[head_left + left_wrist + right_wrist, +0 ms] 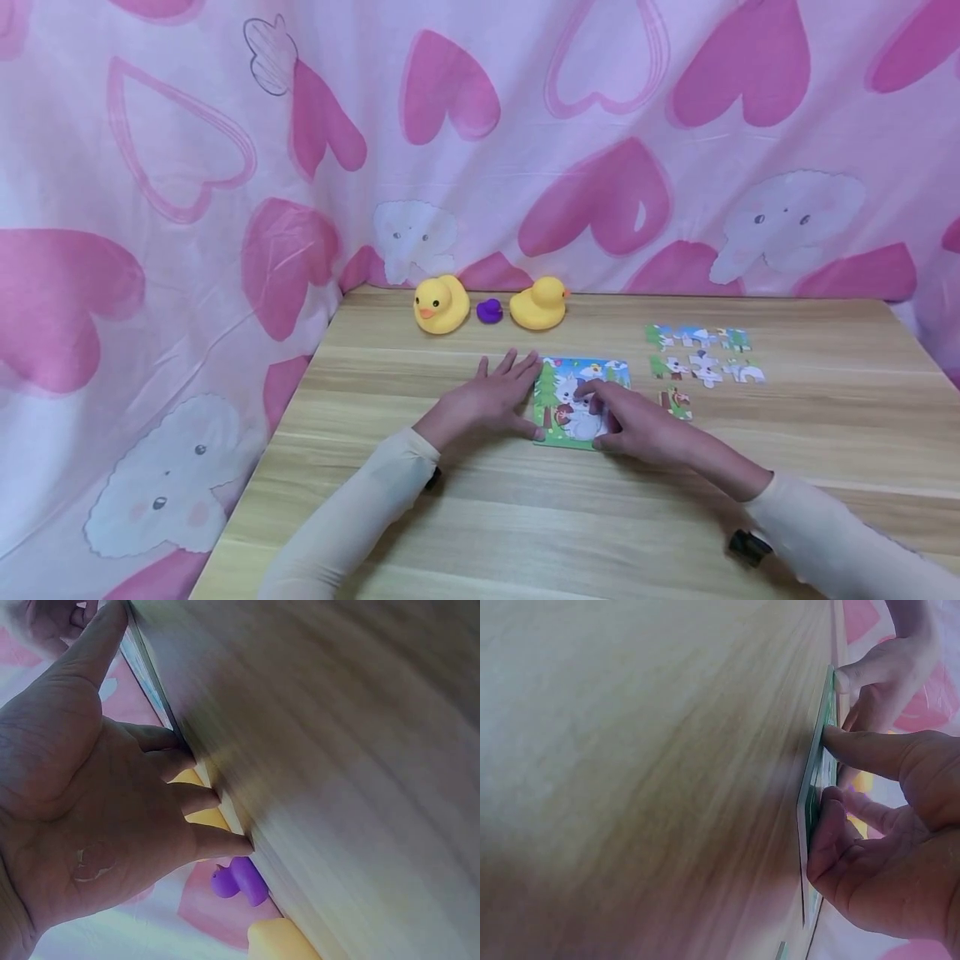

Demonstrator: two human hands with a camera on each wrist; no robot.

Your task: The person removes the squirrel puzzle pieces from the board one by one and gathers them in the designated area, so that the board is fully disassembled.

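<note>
A square picture board with a green edge, printed with a white animal, trees and blue sky, lies flat on the table. My left hand is at its left side, fingers spread, thumb tip at the lower left corner. Over the board's right part is my right hand, thumb near the bottom edge and fingers bent onto the picture. In the right wrist view the right thumb touches the board. The palm and fingers hide part of the picture, and no loose piece shows between them.
Several jigsaw pieces lie in rows to the board's right, with one more piece below them. Two yellow ducks, one at left and one at right, flank a small purple duck. A pink heart-patterned curtain hangs behind.
</note>
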